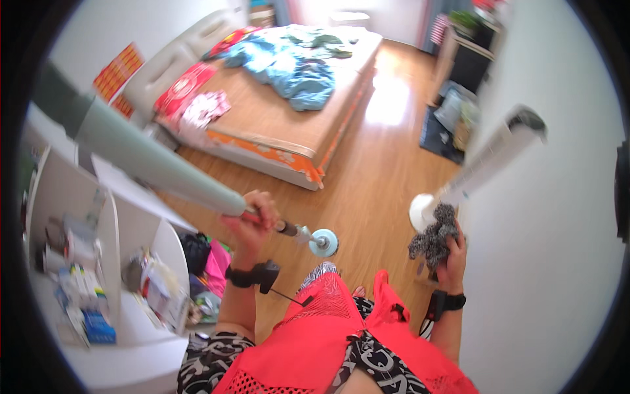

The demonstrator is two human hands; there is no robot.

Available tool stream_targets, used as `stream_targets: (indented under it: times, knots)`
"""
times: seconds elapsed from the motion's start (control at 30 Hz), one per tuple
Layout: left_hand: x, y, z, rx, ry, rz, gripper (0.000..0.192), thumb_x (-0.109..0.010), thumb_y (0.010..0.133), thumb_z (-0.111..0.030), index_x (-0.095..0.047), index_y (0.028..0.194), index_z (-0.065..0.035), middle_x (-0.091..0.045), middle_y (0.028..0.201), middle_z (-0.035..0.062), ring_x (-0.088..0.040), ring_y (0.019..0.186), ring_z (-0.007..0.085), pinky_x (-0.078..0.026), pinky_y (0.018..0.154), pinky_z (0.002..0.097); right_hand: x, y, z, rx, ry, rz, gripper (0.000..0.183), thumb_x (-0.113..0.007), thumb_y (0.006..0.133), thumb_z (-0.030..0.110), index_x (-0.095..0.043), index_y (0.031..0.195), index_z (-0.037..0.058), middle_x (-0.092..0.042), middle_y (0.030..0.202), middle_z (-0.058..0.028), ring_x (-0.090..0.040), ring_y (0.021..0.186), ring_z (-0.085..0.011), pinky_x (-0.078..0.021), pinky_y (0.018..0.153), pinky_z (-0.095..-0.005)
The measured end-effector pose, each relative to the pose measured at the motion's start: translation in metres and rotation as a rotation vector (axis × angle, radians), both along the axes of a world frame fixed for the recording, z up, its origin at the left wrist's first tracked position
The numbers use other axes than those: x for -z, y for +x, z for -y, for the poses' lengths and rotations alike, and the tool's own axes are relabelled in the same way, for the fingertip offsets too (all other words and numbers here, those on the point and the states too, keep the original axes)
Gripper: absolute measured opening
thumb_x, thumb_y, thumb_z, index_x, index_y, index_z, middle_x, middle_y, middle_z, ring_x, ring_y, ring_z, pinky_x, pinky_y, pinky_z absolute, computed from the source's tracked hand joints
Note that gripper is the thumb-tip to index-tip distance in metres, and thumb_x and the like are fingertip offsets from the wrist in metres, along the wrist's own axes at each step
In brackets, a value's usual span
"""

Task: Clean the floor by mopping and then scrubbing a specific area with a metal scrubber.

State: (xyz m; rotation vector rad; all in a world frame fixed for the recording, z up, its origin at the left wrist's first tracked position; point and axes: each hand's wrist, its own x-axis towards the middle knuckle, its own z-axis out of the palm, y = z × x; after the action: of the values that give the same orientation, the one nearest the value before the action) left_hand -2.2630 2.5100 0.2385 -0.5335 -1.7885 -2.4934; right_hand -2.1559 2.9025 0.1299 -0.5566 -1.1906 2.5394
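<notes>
My left hand [253, 216] is closed around a pole, at the lower end of its wide pale green part [157, 157]. Further along, the pole thins to a dark and metallic section leading to a round light blue disc [324, 243] over the floor. In my right hand [454, 261] is a bunched, fluffy grey cloth or mop head [435, 236]; its exact kind cannot be told. Just beyond it, beside the right wall, stands a tall white column-like object [497, 152] with a round white base [421, 212]. The grey bundle overlaps the lower part of this column.
A bed [275, 118] with rumpled blue bedding [295, 74] stands ahead. White open shelves [113, 246] holding boxes and bags are at the left, with a pink bag [216, 266] beside them. A cabinet [465, 59] and plastic bags [455, 111] stand by the right wall.
</notes>
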Motion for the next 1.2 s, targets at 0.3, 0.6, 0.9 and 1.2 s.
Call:
stream_targets:
  times: [0.3, 0.6, 0.9, 1.2]
  knots:
    - [0.018, -0.237, -0.089, -0.039, 0.025, -0.121, 0.089, -0.028, 0.07, -0.094, -0.044, 0.059, -0.0074, -0.041, 0.055, 0.0014, -0.042, 0.047, 0.0108, -0.032, 0.044, 0.0233, 0.013, -0.238, -0.062, -0.15, 0.059, -0.111, 0.046, -0.044, 0.097, 0.002, -0.042, 0.143, 0.0063, -0.056, 0.129, -0.0135, -0.058, 0.112, -0.0265, -0.0507, 0.096, -0.0447]
    - [0.022, -0.504, -0.278, 0.147, -0.094, -0.147, 0.087, -0.022, 0.075, -0.091, -0.041, 0.054, -0.008, -0.044, 0.052, 0.0039, -0.042, 0.043, 0.0131, -0.033, 0.04, 0.024, 0.046, -0.41, -0.21, 0.201, -0.004, 0.022, 0.046, -0.045, 0.095, -0.001, -0.045, 0.14, 0.0062, -0.06, 0.122, -0.0121, -0.061, 0.104, -0.0261, -0.0525, 0.092, -0.042]
    - [-0.002, -0.741, -0.438, 0.201, 0.134, 0.003, 0.09, -0.031, 0.067, -0.095, -0.043, 0.064, -0.0062, -0.04, 0.053, 0.0041, -0.041, 0.042, 0.0165, -0.032, 0.041, 0.0299, 0.019, -0.652, -0.361, 0.269, -0.094, -0.092, 0.046, -0.048, 0.094, -0.003, -0.046, 0.14, 0.0049, -0.06, 0.125, -0.011, -0.061, 0.106, -0.0243, -0.053, 0.089, -0.0403]
    - [-0.044, -0.925, -0.499, 0.126, 0.075, -0.193, 0.076, -0.057, 0.07, -0.082, -0.045, 0.067, -0.0065, -0.043, 0.055, 0.0026, -0.042, 0.043, 0.0149, -0.036, 0.043, 0.0284, -0.025, -0.913, -0.453, 0.063, -0.051, -0.119, 0.046, -0.047, 0.094, -0.004, -0.049, 0.138, 0.0063, -0.06, 0.127, -0.0086, -0.06, 0.11, -0.0215, -0.0508, 0.094, -0.0369]
